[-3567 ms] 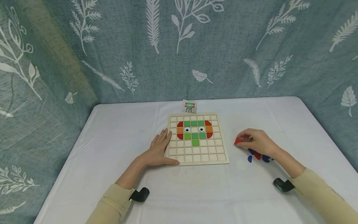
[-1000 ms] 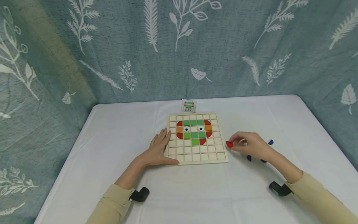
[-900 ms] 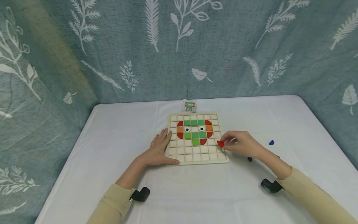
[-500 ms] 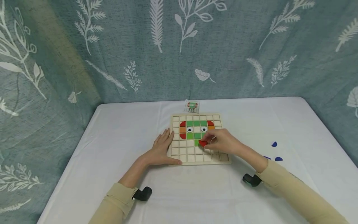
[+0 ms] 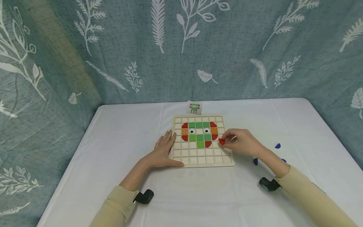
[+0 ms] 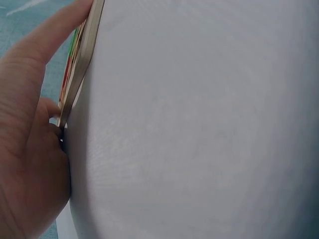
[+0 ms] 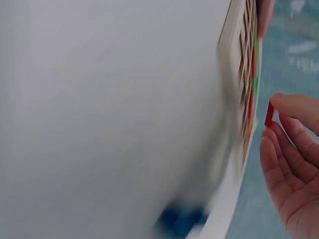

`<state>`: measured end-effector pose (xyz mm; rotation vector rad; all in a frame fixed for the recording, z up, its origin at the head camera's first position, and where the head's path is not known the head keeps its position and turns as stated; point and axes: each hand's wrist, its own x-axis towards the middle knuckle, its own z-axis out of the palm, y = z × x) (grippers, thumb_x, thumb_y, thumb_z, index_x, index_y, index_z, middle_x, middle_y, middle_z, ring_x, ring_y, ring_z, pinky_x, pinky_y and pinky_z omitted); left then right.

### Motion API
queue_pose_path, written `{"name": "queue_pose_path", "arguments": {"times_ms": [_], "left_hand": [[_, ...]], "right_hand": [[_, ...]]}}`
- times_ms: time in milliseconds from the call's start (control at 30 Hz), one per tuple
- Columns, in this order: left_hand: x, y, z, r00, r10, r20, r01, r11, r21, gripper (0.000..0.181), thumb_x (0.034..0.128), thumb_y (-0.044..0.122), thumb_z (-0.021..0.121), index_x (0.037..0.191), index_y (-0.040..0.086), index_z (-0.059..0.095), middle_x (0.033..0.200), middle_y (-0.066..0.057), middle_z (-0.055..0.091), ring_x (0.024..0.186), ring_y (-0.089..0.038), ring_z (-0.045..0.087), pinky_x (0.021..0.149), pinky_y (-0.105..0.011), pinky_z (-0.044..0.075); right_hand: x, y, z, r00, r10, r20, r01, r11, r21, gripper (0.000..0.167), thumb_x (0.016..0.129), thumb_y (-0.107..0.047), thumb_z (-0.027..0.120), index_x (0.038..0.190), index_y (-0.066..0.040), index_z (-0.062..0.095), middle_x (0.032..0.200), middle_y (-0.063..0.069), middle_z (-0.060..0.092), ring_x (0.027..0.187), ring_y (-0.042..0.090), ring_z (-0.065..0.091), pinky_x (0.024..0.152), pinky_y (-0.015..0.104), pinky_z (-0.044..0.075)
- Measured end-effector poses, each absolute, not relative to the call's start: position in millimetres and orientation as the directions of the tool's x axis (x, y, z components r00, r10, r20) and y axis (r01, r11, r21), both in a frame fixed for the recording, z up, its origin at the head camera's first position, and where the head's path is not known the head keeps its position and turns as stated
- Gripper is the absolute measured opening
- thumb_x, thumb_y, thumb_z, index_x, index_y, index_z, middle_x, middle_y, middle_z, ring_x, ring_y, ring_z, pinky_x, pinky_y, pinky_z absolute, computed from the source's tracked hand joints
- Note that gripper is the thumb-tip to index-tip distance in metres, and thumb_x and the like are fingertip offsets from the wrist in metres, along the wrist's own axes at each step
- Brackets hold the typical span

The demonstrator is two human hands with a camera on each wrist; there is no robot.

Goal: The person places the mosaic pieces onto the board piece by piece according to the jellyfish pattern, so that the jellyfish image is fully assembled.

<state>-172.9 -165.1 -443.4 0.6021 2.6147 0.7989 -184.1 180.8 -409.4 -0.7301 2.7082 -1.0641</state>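
Note:
My right hand (image 5: pixel 241 142) pinches a red quarter-circle tile (image 5: pixel 221 141) above the right side of the wooden grid board (image 5: pixel 201 160). In the right wrist view the red tile (image 7: pixel 269 114) shows edge-on between thumb and fingertips. Along the board's left edge lies my left hand (image 5: pixel 162 154), fingers straight and thumb on the front left corner. Red, orange and green tiles and two eye tiles (image 5: pixel 206 131) form a face on the grid. Below it sit a green square tile (image 5: pixel 200 144) and another red quarter-circle tile (image 5: pixel 208 144).
A small picture card (image 5: pixel 194 107) with a similar figure lies behind the board. To the right, several blue tiles (image 5: pixel 278 146) are on the white tablecloth (image 5: pixel 198 195), some partly hidden by my right forearm. A patterned curtain (image 5: pixel 170 63) hangs behind the table.
A red tile was added beside the lowest green square. My right hand brought another red tile over the board's middle, then moved back right, still pinching it. My left hand stayed put.

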Motion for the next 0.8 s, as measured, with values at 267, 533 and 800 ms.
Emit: {"name": "queue_pose_path", "arguments": {"times_ms": [267,533,800], "left_hand": [[-171.7,-163.5,-440.9,-0.854,0.480,-0.199,0.280,0.747,0.603,0.127,0.0699,0.053,0.082,0.156,0.001,0.004,0.162,-0.015,-0.008,0.148,-0.026,-0.011,0.118,-0.048,-0.003],[-171.2,-167.1,-441.6,-0.857,0.479,-0.190,0.285,0.748,0.600,0.126,0.0704,0.054,0.081,0.156,0.001,0.005,0.162,-0.016,-0.007,0.148,-0.027,-0.010,0.117,-0.049,-0.003],[-172.0,-166.1,-440.9,-0.849,0.488,-0.201,0.289,0.749,0.596,0.126,0.0713,0.056,0.080,0.156,0.003,0.003,0.162,-0.013,-0.008,0.148,-0.025,-0.012,0.118,-0.048,-0.004]], "right_hand": [[-174.2,233.5,-420.7,-0.928,-0.372,0.020,-0.307,0.733,-0.607,0.019,0.083,-0.006,0.076,0.102,-0.006,0.070,0.097,0.005,0.068,0.091,0.024,0.064,0.080,0.041,0.055],[-182.9,198.4,-416.3,-0.870,-0.482,0.106,-0.446,0.676,-0.587,0.017,0.085,-0.010,0.076,0.100,-0.008,0.071,0.099,0.003,0.066,0.092,0.021,0.059,0.079,0.040,0.054],[-201.8,141.6,-412.2,-0.617,-0.771,0.154,-0.748,0.516,-0.418,0.021,0.088,-0.013,0.074,0.108,-0.010,0.073,0.104,0.001,0.065,0.096,0.016,0.059,0.082,0.033,0.052]]}}
